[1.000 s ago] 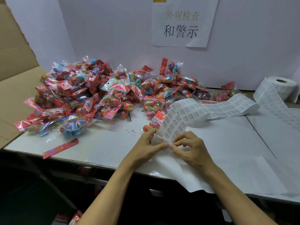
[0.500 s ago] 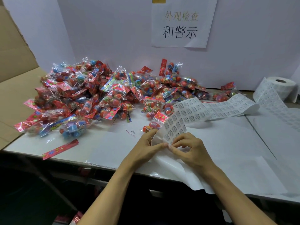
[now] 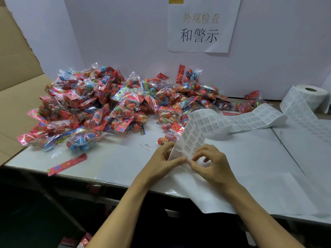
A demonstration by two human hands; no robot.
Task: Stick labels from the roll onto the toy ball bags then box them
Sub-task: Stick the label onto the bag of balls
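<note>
A big heap of clear toy ball bags [image 3: 111, 106] with red and blue balls covers the back left of the white table [image 3: 250, 158]. The label roll [image 3: 311, 97] stands at the far right, and its printed label strip [image 3: 232, 120] loops across the table to my hands. My left hand [image 3: 164, 163] pinches the strip's near end between thumb and fingers. My right hand [image 3: 209, 163] pinches at a label on that same end, fingertips touching the left thumb. One ball bag [image 3: 166, 137] lies just behind my left hand.
An open cardboard box [image 3: 16, 97] adjoins the table's left side. A loose red header card [image 3: 67, 164] lies near the front edge. Peeled backing paper [image 3: 206, 190] hangs over the front edge. A paper sign [image 3: 202, 25] is on the white back wall.
The strip's near end has lifted and curled a little more upright. Both hands stay together at its end, the right fingers working at a label.
</note>
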